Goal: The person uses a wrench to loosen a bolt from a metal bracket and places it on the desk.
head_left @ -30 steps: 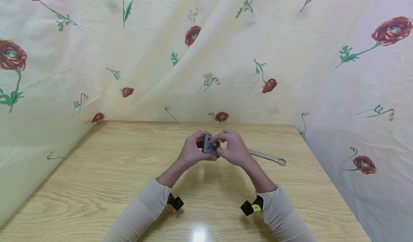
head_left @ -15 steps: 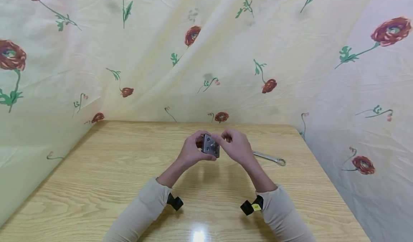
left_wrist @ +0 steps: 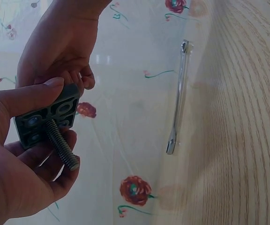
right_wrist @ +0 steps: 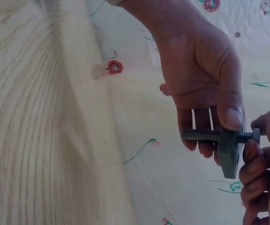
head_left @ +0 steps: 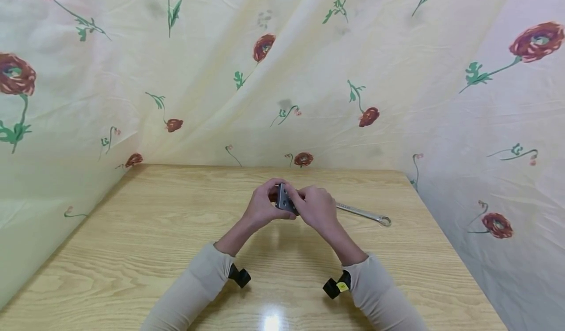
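My left hand grips a dark grey square block with holes, holding it up over the table. Thumb and fingers press on the block's edges. A long threaded bolt passes through the block's middle, its threaded end sticking out toward the left palm. On the other side, my right hand has the hex bolt head between thumb and forefinger, its other fingers curled. Part of the bolt's shank shows between head and block in the right wrist view. The right hand covers the bolt head in the head view.
A combination wrench lies on the wooden table to the right, behind the right hand. A flowered cloth hangs along the table's back and sides. Each wrist carries a small black camera.
The right hand's fingers moved off the bolt to the right, then came back leftward onto it, the thumb now overlapping the block in the head view. The left hand and block stay in place.
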`<state>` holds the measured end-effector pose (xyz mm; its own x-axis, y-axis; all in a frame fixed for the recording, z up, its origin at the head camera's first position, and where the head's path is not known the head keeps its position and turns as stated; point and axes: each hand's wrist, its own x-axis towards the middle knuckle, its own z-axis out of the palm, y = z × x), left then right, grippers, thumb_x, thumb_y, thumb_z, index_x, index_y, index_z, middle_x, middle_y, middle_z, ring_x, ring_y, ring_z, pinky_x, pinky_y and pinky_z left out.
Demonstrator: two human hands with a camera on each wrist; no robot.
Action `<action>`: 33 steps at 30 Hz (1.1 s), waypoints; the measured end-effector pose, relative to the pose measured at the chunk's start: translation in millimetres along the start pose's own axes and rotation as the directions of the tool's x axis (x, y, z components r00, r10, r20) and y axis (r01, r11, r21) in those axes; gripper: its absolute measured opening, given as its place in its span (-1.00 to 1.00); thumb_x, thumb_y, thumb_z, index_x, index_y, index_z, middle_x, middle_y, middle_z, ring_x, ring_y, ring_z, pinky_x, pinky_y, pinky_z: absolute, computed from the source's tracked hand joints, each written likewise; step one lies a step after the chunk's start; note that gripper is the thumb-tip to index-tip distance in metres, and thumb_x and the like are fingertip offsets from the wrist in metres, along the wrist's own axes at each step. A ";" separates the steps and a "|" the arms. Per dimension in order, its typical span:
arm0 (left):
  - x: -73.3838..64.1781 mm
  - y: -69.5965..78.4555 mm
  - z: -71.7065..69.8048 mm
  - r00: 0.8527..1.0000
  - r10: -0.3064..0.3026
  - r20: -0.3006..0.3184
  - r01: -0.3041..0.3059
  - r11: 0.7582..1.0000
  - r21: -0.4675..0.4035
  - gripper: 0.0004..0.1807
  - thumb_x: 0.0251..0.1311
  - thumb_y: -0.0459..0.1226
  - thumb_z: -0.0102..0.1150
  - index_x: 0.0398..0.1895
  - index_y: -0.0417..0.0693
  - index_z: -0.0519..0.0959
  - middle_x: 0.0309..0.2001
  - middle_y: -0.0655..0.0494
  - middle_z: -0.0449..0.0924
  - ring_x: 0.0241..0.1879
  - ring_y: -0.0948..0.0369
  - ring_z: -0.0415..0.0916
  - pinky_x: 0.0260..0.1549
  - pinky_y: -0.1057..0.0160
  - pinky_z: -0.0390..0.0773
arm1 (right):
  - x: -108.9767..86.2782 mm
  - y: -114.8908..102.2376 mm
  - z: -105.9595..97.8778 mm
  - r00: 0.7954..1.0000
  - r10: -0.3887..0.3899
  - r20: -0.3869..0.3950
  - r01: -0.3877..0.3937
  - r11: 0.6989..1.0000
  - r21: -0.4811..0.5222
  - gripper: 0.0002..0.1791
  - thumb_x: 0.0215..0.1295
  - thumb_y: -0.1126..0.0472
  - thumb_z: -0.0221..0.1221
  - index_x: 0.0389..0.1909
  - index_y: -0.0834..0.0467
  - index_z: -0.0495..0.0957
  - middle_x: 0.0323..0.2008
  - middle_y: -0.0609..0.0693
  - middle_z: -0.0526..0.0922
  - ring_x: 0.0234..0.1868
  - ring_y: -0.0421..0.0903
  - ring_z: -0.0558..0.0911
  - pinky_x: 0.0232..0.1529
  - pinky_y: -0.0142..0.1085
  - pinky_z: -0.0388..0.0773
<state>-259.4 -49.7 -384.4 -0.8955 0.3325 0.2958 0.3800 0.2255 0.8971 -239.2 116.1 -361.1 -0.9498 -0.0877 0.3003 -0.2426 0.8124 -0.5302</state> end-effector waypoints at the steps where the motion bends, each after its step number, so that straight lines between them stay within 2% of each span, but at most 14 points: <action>1: 0.3 -0.4 -0.1 1.000 0.002 0.002 -0.002 1.000 -0.003 -0.24 -0.23 -0.37 0.63 0.16 -0.08 0.52 -0.07 -0.14 0.74 -0.21 0.20 0.61 -0.07 0.16 0.60 | 0.0 0.1 -0.5 1.000 -0.012 -0.001 0.012 1.000 0.002 -0.35 0.46 -0.25 -0.01 -0.77 0.04 0.51 -0.81 -0.09 0.42 -0.74 -0.14 0.37 -0.68 -0.33 0.21; 6: 1.3 -1.4 -0.5 1.000 0.004 0.011 -0.004 1.000 -0.029 -0.23 -0.23 -0.38 0.62 0.18 -0.14 0.50 -0.06 -0.17 0.73 -0.22 0.23 0.60 -0.05 0.07 0.61 | 2.3 2.2 -6.5 0.996 -0.076 0.050 0.074 0.996 0.043 -0.48 0.45 -0.14 0.08 -0.68 0.06 0.49 -0.73 -0.09 0.43 -0.68 -0.15 0.36 -0.60 -0.33 0.24; 10: 1.0 -0.4 -0.8 1.000 -0.006 0.006 0.007 0.999 -0.037 -0.24 -0.23 -0.38 0.63 0.16 -0.08 0.51 -0.06 -0.16 0.73 -0.23 0.25 0.58 -0.06 0.07 0.60 | 3.7 4.2 -13.2 0.989 -0.123 0.083 0.116 0.990 0.079 -0.64 0.38 -0.06 0.19 -0.51 0.10 0.56 -0.61 -0.07 0.48 -0.59 -0.15 0.37 -0.53 -0.33 0.27; 13: 0.9 0.4 -0.9 1.000 -0.008 0.006 0.008 0.999 -0.038 -0.24 -0.24 -0.38 0.63 0.16 -0.08 0.51 -0.05 -0.17 0.73 -0.23 0.24 0.58 -0.06 0.06 0.60 | 3.5 4.8 -16.9 0.985 -0.156 0.069 0.149 0.985 0.092 -0.73 0.31 0.00 0.27 -0.43 0.12 0.61 -0.55 -0.04 0.50 -0.52 -0.15 0.37 -0.48 -0.32 0.26; 17: 1.1 1.3 -1.4 1.000 -0.010 0.009 0.011 0.999 -0.037 -0.23 -0.24 -0.37 0.63 0.17 -0.10 0.51 -0.04 -0.17 0.73 -0.22 0.22 0.59 -0.08 0.17 0.59 | 2.2 4.2 -19.5 0.980 -0.195 0.026 0.191 0.975 0.118 -0.81 0.22 0.08 0.35 -0.36 0.15 0.68 -0.49 0.04 0.52 -0.45 -0.13 0.36 -0.41 -0.31 0.24; 24: 0.9 2.3 -1.4 1.000 -0.009 0.005 0.009 0.999 -0.046 -0.25 -0.24 -0.37 0.63 0.15 -0.09 0.52 -0.05 -0.16 0.73 -0.20 0.20 0.60 -0.11 0.26 0.57 | 1.7 4.6 -22.8 0.971 -0.239 0.009 0.231 0.949 0.216 -0.81 0.11 0.31 0.35 -0.22 0.23 0.73 -0.45 0.14 0.56 -0.40 -0.10 0.40 -0.37 -0.34 0.26; 29: 1.3 1.2 -0.8 1.000 -0.002 0.005 0.002 0.999 -0.051 -0.25 -0.24 -0.38 0.63 0.14 -0.09 0.52 -0.06 -0.15 0.73 -0.21 0.20 0.61 -0.11 0.26 0.57 | 2.1 6.1 -23.4 0.966 -0.257 0.030 0.239 0.931 0.278 -0.76 0.06 0.42 0.27 -0.23 0.21 0.74 -0.43 0.06 0.55 -0.36 -0.08 0.40 -0.33 -0.34 0.29; 33: 1.2 1.0 -0.6 1.000 -0.001 0.009 0.001 0.999 -0.043 -0.24 -0.25 -0.38 0.63 0.15 -0.11 0.51 -0.06 -0.16 0.73 -0.22 0.21 0.59 -0.10 0.25 0.57 | 2.9 7.6 -22.4 0.962 -0.271 0.045 0.248 0.927 0.280 -0.73 0.04 0.47 0.25 -0.25 0.18 0.75 -0.40 0.02 0.60 -0.34 -0.12 0.39 -0.30 -0.33 0.32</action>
<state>-260.2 -49.6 -382.9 -0.8936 0.3408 0.2919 0.3686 0.1863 0.9107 -239.4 134.9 -346.5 -0.8565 -0.3301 0.3969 -0.5160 0.5700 -0.6394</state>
